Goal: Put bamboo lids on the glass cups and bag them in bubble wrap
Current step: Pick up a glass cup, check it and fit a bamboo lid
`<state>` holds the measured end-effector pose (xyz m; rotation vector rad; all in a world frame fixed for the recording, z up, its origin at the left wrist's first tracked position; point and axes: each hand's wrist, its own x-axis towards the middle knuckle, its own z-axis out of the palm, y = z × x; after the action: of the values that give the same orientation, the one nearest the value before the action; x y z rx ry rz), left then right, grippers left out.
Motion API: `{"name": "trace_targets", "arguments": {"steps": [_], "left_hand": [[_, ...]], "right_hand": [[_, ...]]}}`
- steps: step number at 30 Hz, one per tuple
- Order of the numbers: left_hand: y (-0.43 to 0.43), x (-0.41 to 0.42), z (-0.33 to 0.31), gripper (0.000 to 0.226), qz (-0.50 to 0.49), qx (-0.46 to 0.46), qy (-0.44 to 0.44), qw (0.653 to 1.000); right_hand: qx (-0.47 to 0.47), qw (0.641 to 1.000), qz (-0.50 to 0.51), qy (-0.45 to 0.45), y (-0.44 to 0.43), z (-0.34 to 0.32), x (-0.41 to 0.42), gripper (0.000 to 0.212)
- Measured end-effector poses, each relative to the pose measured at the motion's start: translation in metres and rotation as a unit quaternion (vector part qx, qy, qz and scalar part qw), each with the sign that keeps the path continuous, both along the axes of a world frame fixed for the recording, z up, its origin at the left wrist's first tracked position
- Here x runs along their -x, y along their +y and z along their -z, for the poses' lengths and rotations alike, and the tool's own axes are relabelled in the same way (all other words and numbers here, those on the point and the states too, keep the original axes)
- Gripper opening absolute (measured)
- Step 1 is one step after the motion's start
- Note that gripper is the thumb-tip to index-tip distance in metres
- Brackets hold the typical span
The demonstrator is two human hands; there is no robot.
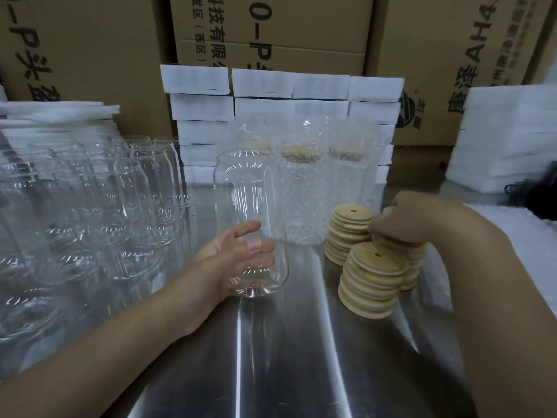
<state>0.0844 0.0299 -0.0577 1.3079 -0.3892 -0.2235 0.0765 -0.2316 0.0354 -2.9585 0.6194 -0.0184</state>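
Brushed stainless-steel tabletop point(301, 357) showed long pale streaks of reflected light. Behind it stood a wall of tall brown cardboard cartons point(301, 31) printed with black characters. Stacked white foam blocks point(271, 95) stood against them at centre. Flat white foam sheets point(54, 116) lay piled at left, and a white foam stack point(512, 131) stood at right.

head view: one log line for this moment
left hand holds cup upright | right hand pinches lid atop stack | cup unlidded | bagged cups behind
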Motion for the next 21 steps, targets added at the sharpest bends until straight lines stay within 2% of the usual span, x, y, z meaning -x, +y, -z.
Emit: {"name": "trace_targets", "arguments": {"steps": [4,6,9,11,14,18,21], "left_hand": [[0.000,0.000,0.001,0.084,0.002,-0.026,-0.018,1.000],[0.001,0.000,0.002,0.079,0.002,-0.029,-0.022,0.999],[-0.001,-0.001,0.003,0.075,-0.006,-0.034,-0.032,0.999],[-0.002,-0.001,0.004,0.078,-0.025,-0.044,-0.044,0.998],[-0.004,-0.001,0.005,0.084,-0.058,-0.069,-0.068,0.994],[-0.004,-0.001,0.005,0.086,-0.071,-0.079,-0.078,0.991],[-0.004,0.001,0.005,0.087,-0.061,-0.083,-0.074,0.992]], "right_hand": [[-0.012,1.000,-0.009,-0.027,-0.002,0.001,-0.003,0.053],[-0.008,0.998,-0.003,-0.057,-0.002,0.000,-0.005,0.055],[-0.047,0.980,-0.028,-0.190,0.001,-0.001,-0.003,0.065],[-0.166,0.932,-0.088,-0.311,0.009,-0.004,0.001,0.072],[-0.370,0.815,-0.173,-0.410,0.034,-0.004,0.010,0.062],[-0.509,0.705,-0.221,-0.441,0.062,0.004,0.012,0.041],[-0.566,0.659,-0.244,-0.432,0.074,0.010,0.013,0.042]]}}
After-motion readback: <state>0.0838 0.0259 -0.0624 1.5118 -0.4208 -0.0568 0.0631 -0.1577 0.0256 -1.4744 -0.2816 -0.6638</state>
